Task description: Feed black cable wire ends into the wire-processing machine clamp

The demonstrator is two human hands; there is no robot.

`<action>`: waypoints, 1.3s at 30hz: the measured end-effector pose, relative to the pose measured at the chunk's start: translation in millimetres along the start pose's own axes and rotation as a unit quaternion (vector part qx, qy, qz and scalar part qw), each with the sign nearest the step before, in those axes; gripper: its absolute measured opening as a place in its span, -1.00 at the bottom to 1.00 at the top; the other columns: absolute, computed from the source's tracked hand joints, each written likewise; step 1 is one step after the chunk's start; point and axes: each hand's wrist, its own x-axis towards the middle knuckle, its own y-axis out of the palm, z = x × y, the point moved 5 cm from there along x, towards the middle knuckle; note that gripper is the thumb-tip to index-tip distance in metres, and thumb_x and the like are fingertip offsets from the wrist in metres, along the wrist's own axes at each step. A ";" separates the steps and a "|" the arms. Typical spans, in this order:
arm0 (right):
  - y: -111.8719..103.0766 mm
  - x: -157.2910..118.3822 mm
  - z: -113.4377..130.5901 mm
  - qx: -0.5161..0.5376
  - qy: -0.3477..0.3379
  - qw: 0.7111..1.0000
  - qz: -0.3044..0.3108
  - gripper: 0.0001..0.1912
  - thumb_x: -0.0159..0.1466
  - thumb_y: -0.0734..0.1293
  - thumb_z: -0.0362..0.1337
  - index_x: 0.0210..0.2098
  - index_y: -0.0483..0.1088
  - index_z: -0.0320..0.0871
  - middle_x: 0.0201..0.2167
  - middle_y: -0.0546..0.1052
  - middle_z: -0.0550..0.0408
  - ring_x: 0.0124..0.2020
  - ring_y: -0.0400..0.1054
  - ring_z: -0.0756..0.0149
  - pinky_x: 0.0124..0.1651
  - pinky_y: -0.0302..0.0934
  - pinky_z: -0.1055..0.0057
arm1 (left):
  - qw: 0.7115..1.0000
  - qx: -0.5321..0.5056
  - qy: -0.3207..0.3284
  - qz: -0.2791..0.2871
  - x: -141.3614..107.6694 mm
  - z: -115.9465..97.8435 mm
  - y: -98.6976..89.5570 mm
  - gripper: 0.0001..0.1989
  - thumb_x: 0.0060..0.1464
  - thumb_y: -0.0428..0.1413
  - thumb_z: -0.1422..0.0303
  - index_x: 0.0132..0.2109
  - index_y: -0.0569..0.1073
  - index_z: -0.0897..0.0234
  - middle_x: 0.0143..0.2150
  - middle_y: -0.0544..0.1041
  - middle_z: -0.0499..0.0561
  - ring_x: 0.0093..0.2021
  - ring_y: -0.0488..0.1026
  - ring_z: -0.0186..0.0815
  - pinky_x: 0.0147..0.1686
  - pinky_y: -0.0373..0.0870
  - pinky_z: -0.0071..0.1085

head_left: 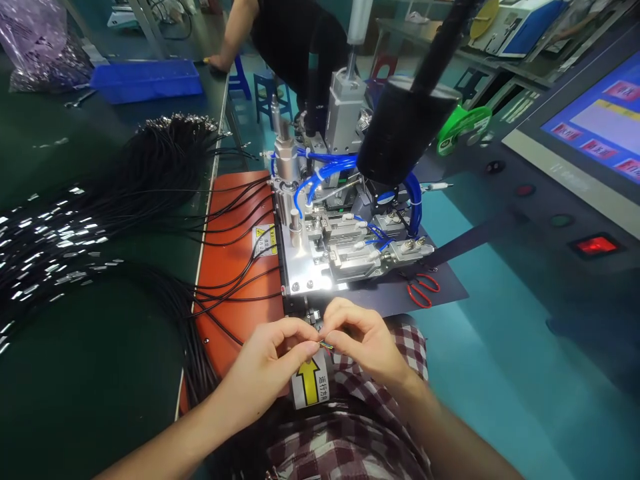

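Observation:
My left hand and my right hand meet in front of the machine, each closed in a pinch. Between their fingertips show thin coloured wires, green and yellow among them. The cable these belong to is hidden behind my fingers. Just below the hands is a white label with a yellow arrow. Beyond them stands the metal machine with clamps and blue air tubes. Several black cables run from the left over an orange-red board toward the machine's side.
Black cables with shiny ends cover the dark green table. A blue tray and a plastic bag stand at the back left. Red-handled scissors lie right of the machine. A control panel screen is at right; a person stands behind.

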 end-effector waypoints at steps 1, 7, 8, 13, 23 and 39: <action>0.6 0.1 -1.8 0.004 0.001 1.000 -0.012 -0.91 0.18 0.36 -0.32 -0.46 0.48 -0.13 -0.45 0.37 0.13 -0.41 0.24 0.35 -0.36 0.13 0.40 | 1.000 0.002 0.000 0.001 0.3 -0.2 0.2 -0.79 0.10 0.05 0.25 -0.31 0.44 0.31 -0.55 0.26 -0.12 -0.60 0.10 -0.47 -0.66 0.02 -0.55; 3.2 -0.4 -18.6 0.125 0.055 0.988 -0.070 -0.86 0.18 0.36 -0.24 -0.46 0.45 -0.16 -0.48 0.36 0.18 -0.58 0.14 0.49 -0.52 0.05 0.50 | 1.000 -0.028 0.009 -0.001 2.6 -1.9 -0.6 -0.79 0.07 0.08 0.27 -0.34 0.43 0.36 -0.58 0.23 -0.14 -0.59 0.07 -0.49 -0.62 -0.04 -0.55; 2.1 -1.7 -20.3 0.141 0.066 0.984 -0.085 -0.85 0.21 0.33 -0.21 -0.43 0.44 -0.15 -0.49 0.36 0.19 -0.60 0.12 0.51 -0.54 0.03 0.51 | 0.999 -0.043 0.004 -0.006 3.2 -1.3 -1.3 -0.79 0.06 0.08 0.26 -0.33 0.41 0.36 -0.61 0.20 -0.16 -0.61 0.04 -0.51 -0.63 -0.07 -0.55; 5.1 -9.5 -17.2 0.077 0.099 0.988 -0.085 -0.83 0.19 0.34 -0.19 -0.45 0.39 -0.17 -0.56 0.37 0.19 -0.60 0.14 0.47 -0.53 0.04 0.50 | 0.995 -0.099 -0.021 -0.026 6.5 3.5 -2.6 -0.76 0.02 0.12 0.23 -0.33 0.36 0.36 -0.64 0.21 -0.20 -0.67 0.03 -0.54 -0.67 -0.11 -0.57; 20.7 -13.9 -12.8 -0.061 0.060 0.991 -0.106 -0.83 0.20 0.31 -0.29 -0.51 0.34 -0.18 -0.55 0.33 0.19 -0.51 0.15 0.42 -0.43 0.08 0.46 | 0.982 -0.175 -0.040 -0.056 5.6 8.1 0.7 -0.72 -0.06 0.18 0.19 -0.32 0.35 0.31 -0.75 0.13 -0.26 -0.73 -0.02 -0.56 -0.70 -0.14 -0.59; 7.3 -12.4 -10.6 -0.050 0.092 0.990 -0.090 -0.88 0.21 0.29 -0.25 -0.39 0.38 -0.17 -0.51 0.36 0.16 -0.52 0.16 0.42 -0.49 0.11 0.47 | 0.977 -0.174 -0.110 -0.060 2.4 15.1 4.4 -0.77 0.00 0.14 0.19 -0.38 0.31 0.25 -0.78 0.08 -0.28 -0.77 -0.10 -0.56 -0.78 -0.15 -0.63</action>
